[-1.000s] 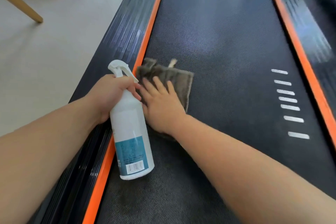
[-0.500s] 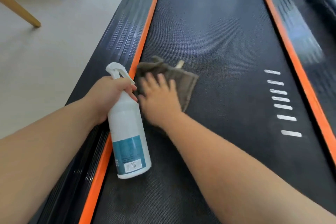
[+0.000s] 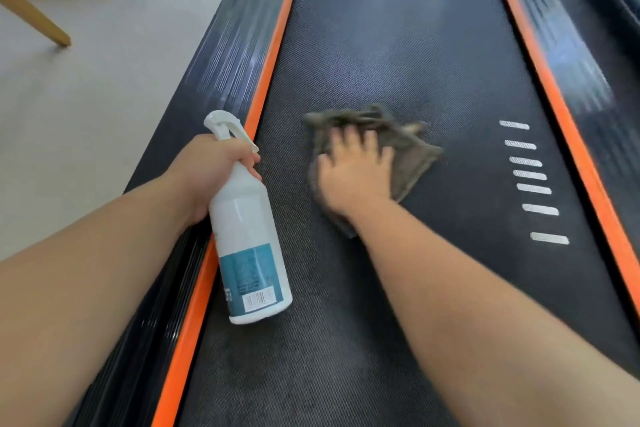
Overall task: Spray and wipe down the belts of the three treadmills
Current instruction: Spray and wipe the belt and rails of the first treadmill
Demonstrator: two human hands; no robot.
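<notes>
Left hand grips the neck of a spray bottle, tilted at the left edge of the belt. Right hand, blurred, fingers spread flat, presses a crumpled cloth onto mid-belt, near white stripes.

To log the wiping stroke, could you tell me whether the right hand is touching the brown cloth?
Touching. The head view shows the right hand pressed flat on the brown cloth, fingers spread across it, on the treadmill belt.
</notes>
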